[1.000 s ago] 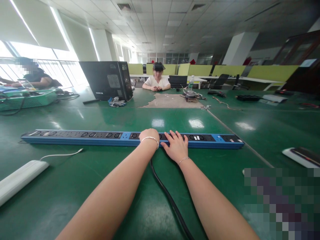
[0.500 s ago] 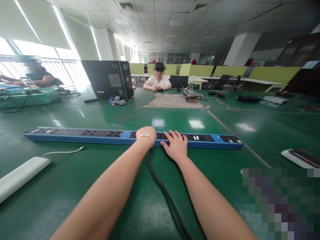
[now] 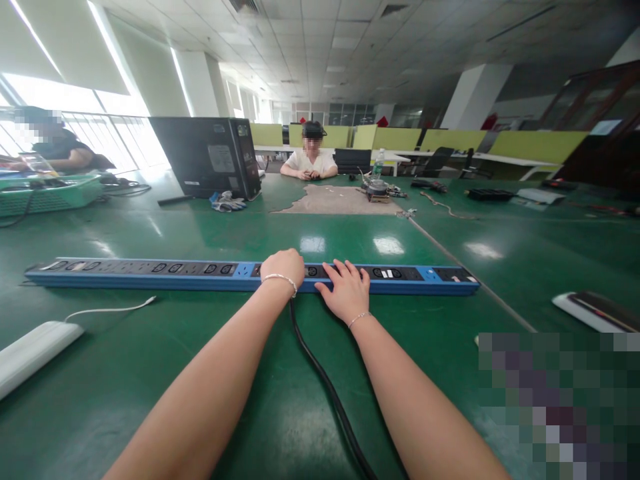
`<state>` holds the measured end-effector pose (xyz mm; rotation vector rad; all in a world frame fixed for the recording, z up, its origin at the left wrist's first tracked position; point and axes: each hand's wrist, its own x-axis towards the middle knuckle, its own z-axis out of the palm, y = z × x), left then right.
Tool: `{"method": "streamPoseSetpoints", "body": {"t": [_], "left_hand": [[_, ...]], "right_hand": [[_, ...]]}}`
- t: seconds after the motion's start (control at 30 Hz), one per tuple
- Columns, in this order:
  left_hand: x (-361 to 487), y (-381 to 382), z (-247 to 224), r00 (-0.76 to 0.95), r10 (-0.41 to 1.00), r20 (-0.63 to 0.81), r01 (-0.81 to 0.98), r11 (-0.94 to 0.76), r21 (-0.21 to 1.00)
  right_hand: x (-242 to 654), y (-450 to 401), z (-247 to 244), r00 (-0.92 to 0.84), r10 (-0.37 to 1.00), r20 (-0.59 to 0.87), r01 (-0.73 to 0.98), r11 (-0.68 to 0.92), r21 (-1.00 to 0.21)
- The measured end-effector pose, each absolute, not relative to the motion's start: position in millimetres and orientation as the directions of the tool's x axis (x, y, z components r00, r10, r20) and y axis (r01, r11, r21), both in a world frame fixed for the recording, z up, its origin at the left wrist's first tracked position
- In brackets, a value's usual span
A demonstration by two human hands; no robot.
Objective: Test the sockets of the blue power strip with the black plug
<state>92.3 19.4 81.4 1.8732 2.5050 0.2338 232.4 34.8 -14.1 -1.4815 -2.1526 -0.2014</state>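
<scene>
A long blue power strip with black sockets lies across the green table. My left hand is closed over its middle, knuckles up, around something that the hand hides. A black cable runs from under that hand toward the near edge. Just to the right, my right hand rests on the strip with its fingers spread, palm down. The two hands do not touch.
Behind the strip stand a black computer case and gloves. A green basket is at the left, a white device nearer. Two people sit beyond the table. A phone lies at the right.
The view has shifted slightly, so most things sit a little further left. Both hands keep their places on the strip, with no clear change in grip.
</scene>
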Motion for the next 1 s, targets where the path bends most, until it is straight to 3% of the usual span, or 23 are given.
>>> {"method": "streamPoseSetpoints", "body": {"t": [0.13,0.2,0.27,0.53,1.0], "left_hand": [[97,16,133,-0.221,0.945,0.242,0.972,0.191,0.14],[85,17,154,-0.148,0.962,0.229,0.986,0.124,0.115],[62,17,162,-0.215,0.945,0.245,0.975,0.194,0.107],[-50,1,117,-0.374,0.925,0.068,0.927,0.372,0.035],[-55,14,79,-0.334,0.942,-0.039,0.943,0.334,-0.007]], "right_hand": [[233,34,-13,-0.284,0.828,0.483,0.904,0.4,-0.154],[234,34,-13,-0.282,0.832,0.478,0.904,0.397,-0.157],[233,35,-13,-0.278,0.838,0.469,0.906,0.391,-0.162],[233,36,-13,-0.278,0.836,0.473,0.896,0.403,-0.187],[234,35,-14,-0.268,0.837,0.477,0.894,0.4,-0.2]]}}
